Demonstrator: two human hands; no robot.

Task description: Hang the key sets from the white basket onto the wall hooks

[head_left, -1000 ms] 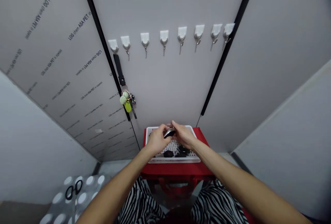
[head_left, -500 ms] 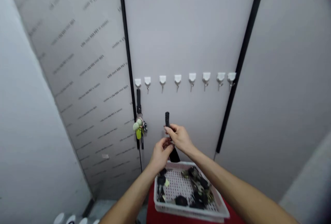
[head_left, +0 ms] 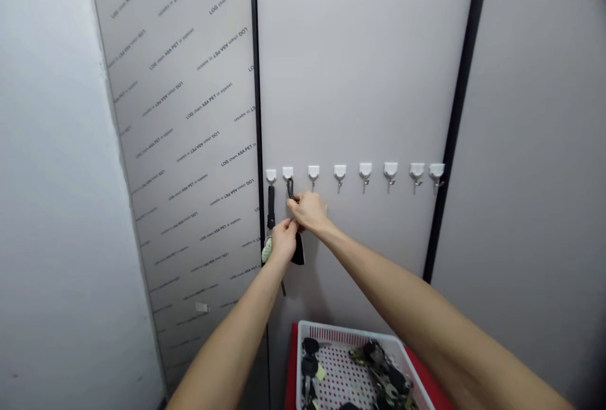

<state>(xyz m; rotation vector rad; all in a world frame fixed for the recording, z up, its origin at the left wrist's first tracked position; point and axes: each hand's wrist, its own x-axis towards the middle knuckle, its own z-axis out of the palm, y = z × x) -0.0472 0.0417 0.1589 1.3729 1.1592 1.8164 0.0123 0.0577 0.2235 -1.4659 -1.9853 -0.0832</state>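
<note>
My right hand (head_left: 310,211) is closed on a black braided-strap keychain (head_left: 290,188), whose loop stands upright at the second wall hook (head_left: 288,173) from the left. I cannot tell whether the loop is over that hook. Just below, my left hand (head_left: 283,241) pinches the same keychain lower down, and its flat black end piece (head_left: 298,251) hangs under the fingers. To the left, another keychain with a black strap (head_left: 271,207) hangs from the first hook (head_left: 271,175). My left hand partly hides its pale green charm (head_left: 267,250).
Several more white hooks (head_left: 365,170) run in a row to the right. Below, a white perforated basket (head_left: 362,334) holds keys and black fobs (head_left: 388,375) on a red surface (head_left: 291,366). Black strips (head_left: 447,139) edge the wall panel.
Both hands have moved up and left with the keychain, from above the basket to the second hook. The view has shifted, so the basket sits lower in the picture.
</note>
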